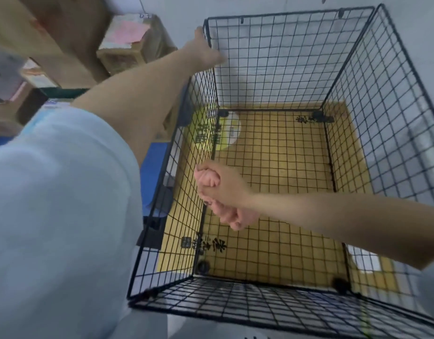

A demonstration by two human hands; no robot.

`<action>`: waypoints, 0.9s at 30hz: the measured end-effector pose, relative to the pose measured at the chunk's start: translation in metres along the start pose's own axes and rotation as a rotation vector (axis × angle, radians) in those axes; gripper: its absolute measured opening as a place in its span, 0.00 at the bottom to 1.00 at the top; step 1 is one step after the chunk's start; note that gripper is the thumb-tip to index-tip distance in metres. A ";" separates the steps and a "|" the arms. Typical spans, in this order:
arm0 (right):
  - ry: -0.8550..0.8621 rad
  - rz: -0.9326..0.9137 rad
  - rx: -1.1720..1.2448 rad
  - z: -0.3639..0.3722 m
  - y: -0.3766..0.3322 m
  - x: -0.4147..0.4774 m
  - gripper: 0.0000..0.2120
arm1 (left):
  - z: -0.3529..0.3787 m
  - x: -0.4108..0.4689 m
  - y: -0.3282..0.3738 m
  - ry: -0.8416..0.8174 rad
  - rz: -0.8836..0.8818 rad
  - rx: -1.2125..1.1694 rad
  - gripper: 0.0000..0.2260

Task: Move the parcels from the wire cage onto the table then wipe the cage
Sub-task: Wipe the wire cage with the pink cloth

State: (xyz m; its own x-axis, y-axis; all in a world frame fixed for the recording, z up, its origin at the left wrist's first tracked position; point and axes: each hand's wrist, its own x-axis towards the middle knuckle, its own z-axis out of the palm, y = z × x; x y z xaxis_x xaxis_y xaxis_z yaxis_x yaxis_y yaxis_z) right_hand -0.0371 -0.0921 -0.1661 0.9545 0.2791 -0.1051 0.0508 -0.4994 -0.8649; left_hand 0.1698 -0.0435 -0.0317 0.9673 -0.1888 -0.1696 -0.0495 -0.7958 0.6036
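The black wire cage (pixel 286 13) stands open-topped with no parcels inside; its mesh floor lies over yellow cardboard (pixel 279 167) with black print. My left hand (pixel 204 50) reaches out to the cage's far left top corner and grips the rim there. Inside the cage, my right hand (pixel 227 189) holds a crumpled pink cloth (pixel 209 179) against the lower part of the left mesh wall. More of the cloth bulges out under my palm. Cardboard parcels (pixel 135 42) sit blurred outside the cage at the upper left.
A light wall runs behind and to the right of the cage. More boxes and papers (pixel 37 77) crowd the far left. A blue surface (pixel 153 167) shows beside the cage's left wall. My pale sleeve (pixel 59 204) fills the lower left.
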 end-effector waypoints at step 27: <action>-0.764 -0.035 0.020 0.043 -0.014 -0.063 0.16 | 0.003 0.019 -0.011 0.041 0.033 0.016 0.31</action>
State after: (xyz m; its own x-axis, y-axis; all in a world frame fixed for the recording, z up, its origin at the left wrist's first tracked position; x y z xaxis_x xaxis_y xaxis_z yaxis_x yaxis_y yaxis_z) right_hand -0.1106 -0.0674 -0.1685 0.4833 0.7881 -0.3813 0.0655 -0.4669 -0.8819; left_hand 0.1879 -0.0402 -0.0443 0.9743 -0.1921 -0.1176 -0.0855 -0.7985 0.5959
